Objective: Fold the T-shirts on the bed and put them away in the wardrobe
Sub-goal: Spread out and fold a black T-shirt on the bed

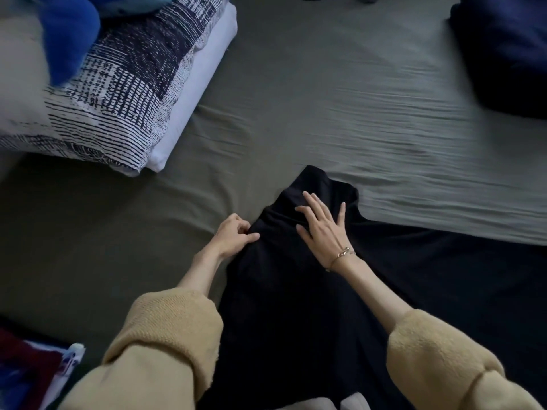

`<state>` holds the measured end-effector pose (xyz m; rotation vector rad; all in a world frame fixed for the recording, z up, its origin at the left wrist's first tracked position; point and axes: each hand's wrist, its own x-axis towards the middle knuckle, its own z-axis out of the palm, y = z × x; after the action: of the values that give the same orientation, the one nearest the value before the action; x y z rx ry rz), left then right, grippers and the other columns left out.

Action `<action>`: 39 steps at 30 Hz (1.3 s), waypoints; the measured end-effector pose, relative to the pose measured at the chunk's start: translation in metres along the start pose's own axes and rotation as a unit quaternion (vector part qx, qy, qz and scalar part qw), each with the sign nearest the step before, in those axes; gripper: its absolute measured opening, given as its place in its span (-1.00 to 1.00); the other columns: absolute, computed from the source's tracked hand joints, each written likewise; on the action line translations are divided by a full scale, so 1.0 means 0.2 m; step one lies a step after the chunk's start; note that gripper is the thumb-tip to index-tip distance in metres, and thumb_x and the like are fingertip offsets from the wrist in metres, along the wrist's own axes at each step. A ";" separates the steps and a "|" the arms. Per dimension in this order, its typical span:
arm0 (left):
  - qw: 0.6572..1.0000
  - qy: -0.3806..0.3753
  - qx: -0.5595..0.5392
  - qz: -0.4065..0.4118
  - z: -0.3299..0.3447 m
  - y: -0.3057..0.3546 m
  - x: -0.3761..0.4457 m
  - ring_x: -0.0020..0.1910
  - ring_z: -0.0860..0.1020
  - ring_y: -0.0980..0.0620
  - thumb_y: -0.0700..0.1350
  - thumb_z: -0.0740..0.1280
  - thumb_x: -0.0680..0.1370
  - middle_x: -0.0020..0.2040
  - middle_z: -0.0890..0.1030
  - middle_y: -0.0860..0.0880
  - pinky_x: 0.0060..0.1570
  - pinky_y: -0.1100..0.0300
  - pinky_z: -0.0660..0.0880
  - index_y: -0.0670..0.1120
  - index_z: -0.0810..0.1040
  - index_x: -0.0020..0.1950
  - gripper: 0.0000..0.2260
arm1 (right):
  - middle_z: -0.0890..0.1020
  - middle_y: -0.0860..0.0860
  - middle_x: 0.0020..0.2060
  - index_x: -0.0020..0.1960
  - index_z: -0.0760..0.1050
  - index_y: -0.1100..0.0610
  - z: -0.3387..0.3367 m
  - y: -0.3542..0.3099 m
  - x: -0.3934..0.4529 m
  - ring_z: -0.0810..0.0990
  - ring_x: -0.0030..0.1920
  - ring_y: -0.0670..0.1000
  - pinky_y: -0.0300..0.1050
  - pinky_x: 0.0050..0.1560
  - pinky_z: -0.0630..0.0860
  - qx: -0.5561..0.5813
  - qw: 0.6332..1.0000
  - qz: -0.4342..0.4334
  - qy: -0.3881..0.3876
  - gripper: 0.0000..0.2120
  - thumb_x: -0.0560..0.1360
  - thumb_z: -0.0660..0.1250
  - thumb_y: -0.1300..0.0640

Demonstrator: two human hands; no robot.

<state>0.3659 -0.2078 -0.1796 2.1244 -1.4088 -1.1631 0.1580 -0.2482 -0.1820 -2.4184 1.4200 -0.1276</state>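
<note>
The black T-shirt (296, 291) lies on the bed (325, 99), long axis running away from the person; the left hand (233, 235) pinches its left edge, while the right hand (322, 223) presses flat, fingers spread, just beside it.

Black T-shirt (296, 306): lower part cut off by bottom edge. Dark blue cushion (503, 51): cropped at right edge. Red-blue cloth (29, 371): corner only, kind indeterminate.

Black T-shirt (296, 291), grey-green sheet (355, 99), navy/white patterned pillow (124, 93).
</note>
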 end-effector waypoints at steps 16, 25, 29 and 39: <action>0.994 0.109 -0.015 0.022 0.06 -0.21 -0.23 0.21 0.32 -0.06 -0.04 0.23 0.61 0.12 0.39 -0.11 0.18 0.28 0.19 -0.28 0.55 -0.03 -0.71 | -0.29 -0.02 0.51 0.53 -0.29 0.03 0.05 0.18 -0.48 -0.34 0.49 -0.06 0.41 0.32 -0.33 -0.001 0.953 0.298 -0.055 -0.37 0.60 -0.15 -0.21; 0.971 0.236 -0.035 0.007 0.18 -0.31 -0.42 0.19 0.35 -0.14 -0.04 0.15 0.64 0.12 0.41 -0.19 0.26 0.07 0.24 -0.26 0.50 0.04 -0.70 | -0.39 -0.01 0.47 0.50 -0.38 -0.01 0.02 0.37 -0.86 -0.41 0.46 -0.07 0.40 0.34 -0.31 -0.033 0.953 0.291 -0.077 -0.42 0.62 -0.16 -0.16; 0.970 0.242 0.021 -0.008 0.21 -0.42 -0.61 0.07 0.42 -0.18 0.01 0.16 0.62 -0.02 0.42 -0.15 0.13 -0.03 0.33 -0.22 0.49 -0.08 -0.69 | -0.44 0.02 0.44 0.46 -0.45 0.02 0.06 0.35 -1.08 -0.47 0.41 -0.07 0.41 0.35 -0.27 -0.052 0.952 0.290 -0.081 -0.42 0.62 -0.20 -0.15; 0.953 0.213 0.199 -0.085 0.34 -0.49 -1.09 0.16 0.48 -0.14 0.11 0.17 0.60 0.11 0.57 -0.14 0.24 -0.03 0.28 -0.20 0.51 0.12 -0.62 | -0.48 -0.07 0.38 0.41 -0.46 0.01 0.23 0.04 -1.32 -0.69 0.22 -0.25 0.29 0.27 -0.49 -0.062 0.992 0.104 -0.049 -0.06 0.12 -0.78 -0.39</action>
<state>0.3342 0.0384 -0.1891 2.6113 -1.3559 -0.4369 0.0318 -0.0132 -0.2044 -2.3181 1.6660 0.1295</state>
